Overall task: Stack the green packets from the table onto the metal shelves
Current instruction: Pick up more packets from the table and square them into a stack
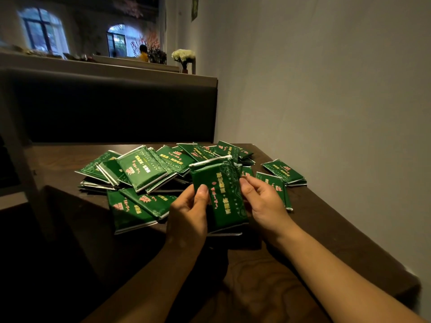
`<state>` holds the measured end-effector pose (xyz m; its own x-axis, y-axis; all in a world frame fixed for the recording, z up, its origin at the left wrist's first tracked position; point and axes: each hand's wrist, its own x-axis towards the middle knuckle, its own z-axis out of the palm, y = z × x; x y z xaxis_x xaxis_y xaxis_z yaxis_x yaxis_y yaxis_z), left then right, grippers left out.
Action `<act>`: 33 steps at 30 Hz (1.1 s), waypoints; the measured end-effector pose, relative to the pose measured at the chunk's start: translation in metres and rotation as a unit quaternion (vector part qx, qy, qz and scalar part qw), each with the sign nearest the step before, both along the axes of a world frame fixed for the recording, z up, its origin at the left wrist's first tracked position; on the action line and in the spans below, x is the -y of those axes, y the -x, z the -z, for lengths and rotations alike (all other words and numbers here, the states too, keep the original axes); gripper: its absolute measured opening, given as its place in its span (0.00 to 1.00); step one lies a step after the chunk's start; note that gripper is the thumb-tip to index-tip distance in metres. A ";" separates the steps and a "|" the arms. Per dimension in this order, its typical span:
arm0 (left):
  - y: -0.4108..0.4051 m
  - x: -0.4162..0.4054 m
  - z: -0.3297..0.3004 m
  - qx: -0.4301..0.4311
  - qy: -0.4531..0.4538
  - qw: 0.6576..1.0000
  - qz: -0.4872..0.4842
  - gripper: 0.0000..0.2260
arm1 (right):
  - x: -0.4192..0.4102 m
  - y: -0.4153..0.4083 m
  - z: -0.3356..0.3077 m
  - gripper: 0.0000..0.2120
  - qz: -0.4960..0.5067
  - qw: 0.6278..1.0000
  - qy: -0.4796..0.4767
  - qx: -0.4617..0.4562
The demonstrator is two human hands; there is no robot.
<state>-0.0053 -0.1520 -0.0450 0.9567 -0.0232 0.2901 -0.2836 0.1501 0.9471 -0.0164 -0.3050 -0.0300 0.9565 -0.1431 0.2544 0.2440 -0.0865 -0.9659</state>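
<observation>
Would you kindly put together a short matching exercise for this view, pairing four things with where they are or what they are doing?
Things:
1. left hand
2. white flowers
3. pile of green packets
4. right hand

Places or states:
A. spread loosely over the dark wooden table
B. on the ledge behind the dark bench back
C. thumb on the front of the held packets
D. fingers at the held packets' side nearer the wall

Pairs: 1-C, 2-B, 3-A, 4-D
</observation>
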 end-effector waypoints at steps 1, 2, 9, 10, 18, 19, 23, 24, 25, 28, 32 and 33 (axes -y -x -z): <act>0.000 0.000 0.001 0.010 -0.016 1.000 -0.009 0.11 | -0.001 0.000 -0.001 0.11 0.009 1.000 0.005 0.007; 0.000 0.000 0.001 0.023 -0.034 0.999 -0.022 0.12 | 0.000 0.001 -0.001 0.10 0.031 0.999 0.025 0.020; -0.007 -0.003 -0.003 0.004 -0.068 0.987 -0.146 0.14 | 0.013 0.001 -0.004 0.12 0.207 0.977 -0.022 0.052; -0.009 -0.004 -0.002 -0.004 -0.074 0.984 -0.164 0.14 | 0.015 0.001 -0.004 0.12 0.221 0.973 -0.031 0.059; 0.002 0.001 -0.004 0.025 -0.024 0.998 -0.051 0.10 | -0.003 0.001 0.001 0.10 0.100 0.988 0.051 0.106; 0.005 0.003 -0.004 0.026 -0.018 0.999 -0.030 0.10 | -0.004 0.000 0.003 0.10 0.088 0.989 0.061 0.104; 0.013 0.008 -0.007 -0.057 0.076 0.994 0.046 0.10 | -0.005 -0.001 0.004 0.09 0.085 0.991 0.055 0.088; 0.013 0.010 -0.004 -0.051 0.077 0.993 0.079 0.09 | -0.004 -0.002 0.005 0.08 0.089 0.991 0.049 0.084; 0.013 0.011 -0.001 -0.035 0.060 0.993 0.098 0.10 | -0.003 -0.003 0.006 0.07 0.090 0.992 0.044 0.082; 0.011 0.015 0.012 0.040 -0.062 0.996 0.051 0.16 | -0.004 -0.005 0.010 0.06 0.080 0.993 0.036 0.080; 0.010 0.013 0.012 0.078 -0.099 0.992 -0.022 0.12 | -0.002 -0.004 0.010 0.05 0.088 0.989 0.081 0.086; 0.009 0.011 0.010 0.064 -0.082 0.995 -0.012 0.11 | 0.002 -0.004 0.009 0.04 0.125 0.981 0.109 0.097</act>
